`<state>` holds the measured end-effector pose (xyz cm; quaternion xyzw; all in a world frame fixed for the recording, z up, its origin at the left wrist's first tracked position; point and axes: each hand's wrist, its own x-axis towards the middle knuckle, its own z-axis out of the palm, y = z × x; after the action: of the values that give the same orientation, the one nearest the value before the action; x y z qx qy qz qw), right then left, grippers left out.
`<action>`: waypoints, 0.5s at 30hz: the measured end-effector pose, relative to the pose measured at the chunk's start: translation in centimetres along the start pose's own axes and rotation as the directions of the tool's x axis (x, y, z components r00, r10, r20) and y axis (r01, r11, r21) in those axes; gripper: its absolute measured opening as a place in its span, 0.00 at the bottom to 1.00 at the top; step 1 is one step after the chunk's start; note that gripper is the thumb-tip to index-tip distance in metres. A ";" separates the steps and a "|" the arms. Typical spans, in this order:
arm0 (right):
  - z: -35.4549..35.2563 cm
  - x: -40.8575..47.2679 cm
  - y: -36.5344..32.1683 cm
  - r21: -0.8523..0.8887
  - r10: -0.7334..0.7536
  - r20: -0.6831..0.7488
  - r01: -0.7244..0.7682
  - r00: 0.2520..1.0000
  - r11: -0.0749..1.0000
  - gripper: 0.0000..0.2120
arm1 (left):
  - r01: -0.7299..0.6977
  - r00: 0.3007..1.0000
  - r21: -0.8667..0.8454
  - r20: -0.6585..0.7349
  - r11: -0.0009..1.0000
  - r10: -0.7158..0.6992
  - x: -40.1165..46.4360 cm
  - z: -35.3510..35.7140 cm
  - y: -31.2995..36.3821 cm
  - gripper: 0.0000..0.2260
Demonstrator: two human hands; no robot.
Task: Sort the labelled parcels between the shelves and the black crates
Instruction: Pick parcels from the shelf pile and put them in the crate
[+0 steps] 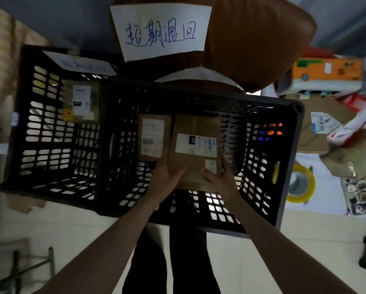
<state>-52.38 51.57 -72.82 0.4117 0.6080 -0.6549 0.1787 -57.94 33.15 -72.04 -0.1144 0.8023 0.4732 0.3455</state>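
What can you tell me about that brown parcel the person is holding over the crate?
The brown parcel looks like a flat kraft-paper package, slightly creased. A white shipping label with a black patch reading "220" and a barcode sits on its upper face, with a smaller pale sticker nearer the right hand. The left hand and right hand grip its near edge, thumbs on top. It is held inside the right black crate, beside another labelled parcel; whether it touches that one is unclear.

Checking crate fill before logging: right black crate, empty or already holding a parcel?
Not empty. The right crate already holds one brown parcel; both hands hold a second parcel inside it.
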 end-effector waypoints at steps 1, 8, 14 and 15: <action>0.3 0.0 0.7 -0.023 -0.008 0.007 0.009 1.000 1.000 0.31 | -0.018 1.000 0.024 -0.004 1.000 0.019 0.2 -0.3 -0.5 0.29; 1.4 2.1 6.4 -0.171 -0.062 0.041 0.069 0.997 0.983 0.36 | -0.002 0.997 0.236 0.075 0.972 -0.016 2.4 -0.8 -5.2 0.39; 2.2 3.2 8.0 -0.203 -0.106 0.031 0.110 0.994 0.973 0.41 | 0.004 0.998 0.344 0.059 0.939 -0.026 3.7 -0.7 -5.9 0.42; 2.2 3.2 8.0 -0.205 -0.108 0.025 0.111 0.994 0.973 0.41 | -0.001 0.999 0.335 0.050 0.942 -0.017 3.7 -0.7 -5.9 0.42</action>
<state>-49.14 48.76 -80.65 0.3523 0.6930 -0.6002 0.1882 -58.01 30.00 -78.29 -0.0450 0.8611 0.3315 0.3828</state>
